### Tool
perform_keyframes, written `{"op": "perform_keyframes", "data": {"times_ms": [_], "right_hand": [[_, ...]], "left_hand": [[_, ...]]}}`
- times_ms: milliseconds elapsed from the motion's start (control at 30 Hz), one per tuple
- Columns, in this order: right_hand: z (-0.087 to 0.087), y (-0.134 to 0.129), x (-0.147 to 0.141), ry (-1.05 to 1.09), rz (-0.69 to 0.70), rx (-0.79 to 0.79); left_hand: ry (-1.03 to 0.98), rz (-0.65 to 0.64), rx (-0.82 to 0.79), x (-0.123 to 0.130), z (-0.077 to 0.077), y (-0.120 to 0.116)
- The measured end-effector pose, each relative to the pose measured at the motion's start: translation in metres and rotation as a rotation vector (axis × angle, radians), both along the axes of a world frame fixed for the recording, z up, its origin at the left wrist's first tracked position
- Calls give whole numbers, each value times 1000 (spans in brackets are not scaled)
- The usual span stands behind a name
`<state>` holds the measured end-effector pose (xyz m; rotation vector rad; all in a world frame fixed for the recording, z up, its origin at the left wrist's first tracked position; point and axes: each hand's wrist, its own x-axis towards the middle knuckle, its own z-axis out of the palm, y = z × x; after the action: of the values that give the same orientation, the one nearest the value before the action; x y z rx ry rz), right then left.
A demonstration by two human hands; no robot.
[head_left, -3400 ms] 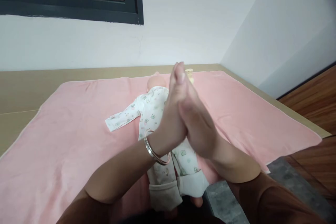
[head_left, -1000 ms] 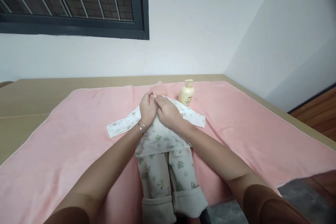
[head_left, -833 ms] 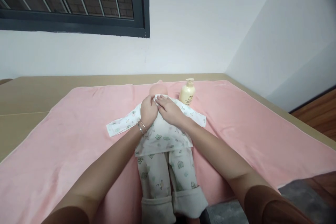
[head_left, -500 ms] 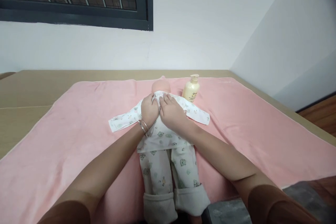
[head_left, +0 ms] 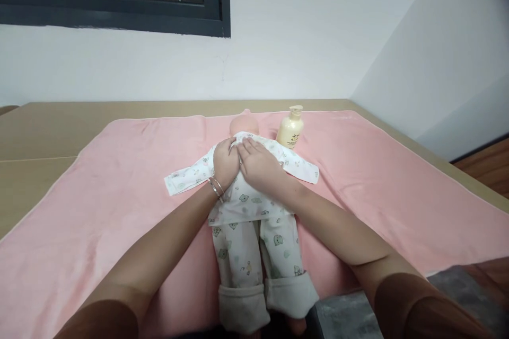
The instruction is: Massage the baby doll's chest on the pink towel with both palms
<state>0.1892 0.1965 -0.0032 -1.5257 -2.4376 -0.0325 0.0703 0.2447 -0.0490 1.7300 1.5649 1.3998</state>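
A doll with a smooth, bare head lies stretched out on a pink blanket, its legs toward me. It wears a white printed top and matching trousers with thick turned-up cuffs. My left hand, with bracelets at the wrist, presses on the upper part of the top; its fingertips are partly hidden. Beside it, almost touching, my right hand lies flat on the cloth with fingers stretched toward the collar. Both sleeves spread outward. Which way the doll faces, I cannot tell.
The pink blanket covers much of a wooden surface. A pale yellow pump bottle stands just right of the doll's head. Behind is a white wall with a dark-framed barred window. Grey material shows at the front right.
The whole view has shifted slightly, so the doll, blanket and bottle sit a little higher in the picture. Both hands remain on the top, with little visible movement.
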Motion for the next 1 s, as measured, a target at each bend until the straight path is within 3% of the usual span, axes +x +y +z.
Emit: {"op": "perform_keyframes", "data": {"times_ms": [133, 300, 433, 533, 633, 800, 1000], "right_hand": [[-1, 12, 6, 62, 52, -76], [-2, 35, 23, 176, -161, -165], [-5, 24, 13, 101, -231, -77], [-5, 17, 7, 64, -107, -14], [-5, 26, 15, 162, 0, -53], [-7, 47, 32, 309, -183, -156], [4, 22, 15, 60, -299, -117]], "left_hand": [[11, -2, -3, 0, 1, 0], [18, 5, 13, 2, 2, -2], [56, 23, 30, 1, 1, 0], [181, 27, 34, 1, 3, 3], [442, 32, 4, 4, 12, -2], [839, 65, 47, 13, 26, -22], [789, -19, -51, 5, 25, -6]]}}
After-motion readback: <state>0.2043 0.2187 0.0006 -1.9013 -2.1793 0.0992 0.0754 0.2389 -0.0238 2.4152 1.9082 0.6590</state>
